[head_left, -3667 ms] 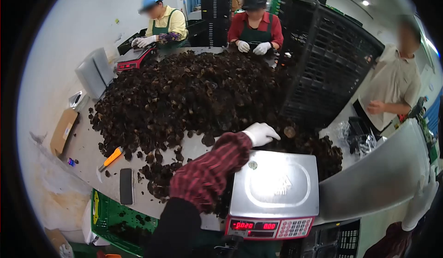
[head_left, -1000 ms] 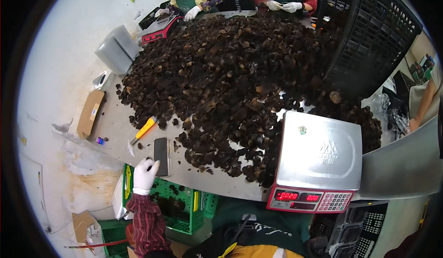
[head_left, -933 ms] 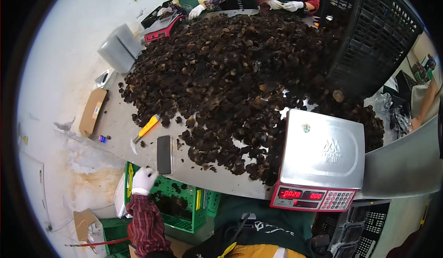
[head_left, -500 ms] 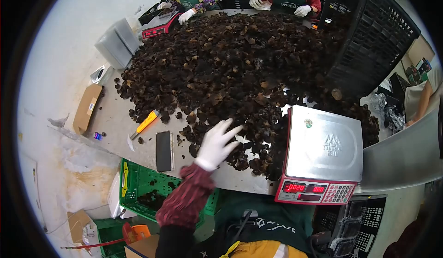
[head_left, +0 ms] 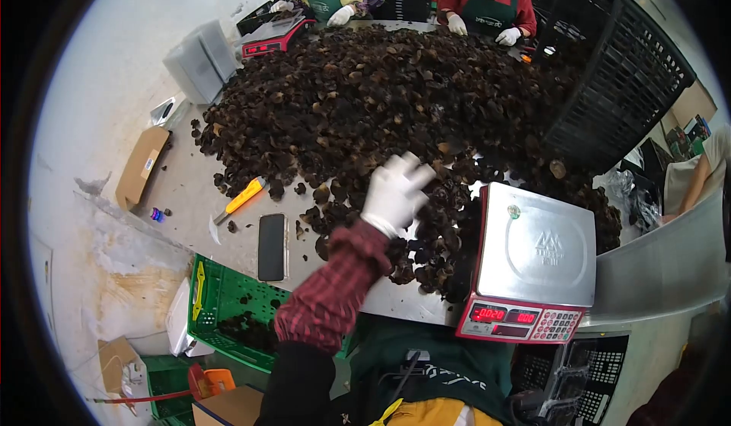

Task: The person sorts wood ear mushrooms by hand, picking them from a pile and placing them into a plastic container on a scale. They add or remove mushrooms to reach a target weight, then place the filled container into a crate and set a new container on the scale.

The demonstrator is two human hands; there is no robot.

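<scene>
My left hand, in a white glove, reaches over the near edge of a broad pile of dark wood ear mushrooms. Its fingers are spread, palm down, and overlap the pieces beneath; nothing shows gripped in them. My right hand is out of view. To the right of the hand stands a silver-topped scale with a red front and lit digits. On the left, a black phone and a yellow utility knife lie on the metal table.
Below the table's left edge sits a green crate with dark scraps. A tall black crate leans at right. Two people in green aprons work across the table, near another scale. A cardboard piece lies at left.
My left hand has moved right and farther over the pile, fingers still apart. Across the table, the co-workers' gloved hands have shifted a little. The view has tilted slightly.
</scene>
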